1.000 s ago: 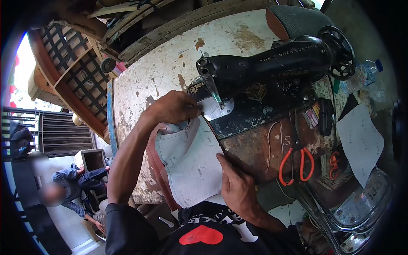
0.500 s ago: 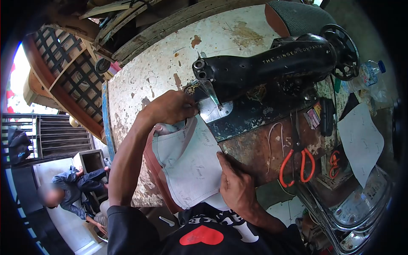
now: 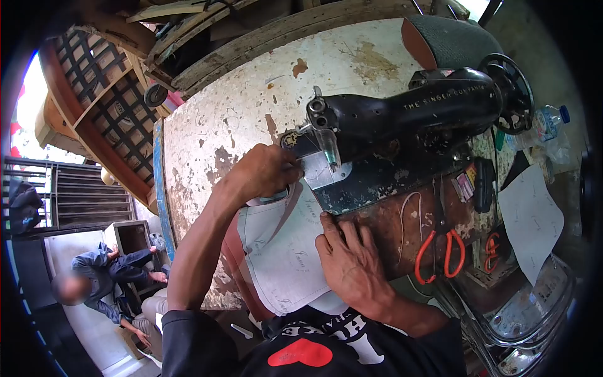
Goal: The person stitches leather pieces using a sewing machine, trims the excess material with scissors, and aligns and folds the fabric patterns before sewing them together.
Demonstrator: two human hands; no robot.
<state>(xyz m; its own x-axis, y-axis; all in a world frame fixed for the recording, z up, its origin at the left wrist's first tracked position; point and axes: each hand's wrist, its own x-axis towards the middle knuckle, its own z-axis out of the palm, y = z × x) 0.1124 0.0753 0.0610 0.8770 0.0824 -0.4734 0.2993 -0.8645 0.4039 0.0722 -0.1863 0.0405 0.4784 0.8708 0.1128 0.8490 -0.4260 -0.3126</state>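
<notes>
A piece of white printed fabric [image 3: 289, 264] with curved, stitched-looking edges lies in front of the black sewing machine [image 3: 402, 113]. My left hand [image 3: 267, 171] is closed on the fabric's upper end, close beside the metal needle plate [image 3: 331, 176]; its fingertips are partly hidden. Stretched out over the fabric's right edge, my right hand [image 3: 352, 261] rests with its fingers apart, the index fingertip close to the machine bed [image 3: 370, 188]. Under the fabric's left side shows a reddish-brown piece of material [image 3: 242, 283].
Orange-handled scissors [image 3: 440, 251] lie right of my right hand, near a loose cord [image 3: 404, 220]. A white patterned piece [image 3: 532, 220] hangs at the right, below a plastic bottle [image 3: 546, 122]. A seated person [image 3: 103, 279] is at the lower left. The tabletop [image 3: 213, 119] has peeling paint.
My right hand has slid up along the fabric edge toward the machine, and more of its fingers now lie spread. My left hand keeps its hold beside the needle plate. The view has shifted slightly.
</notes>
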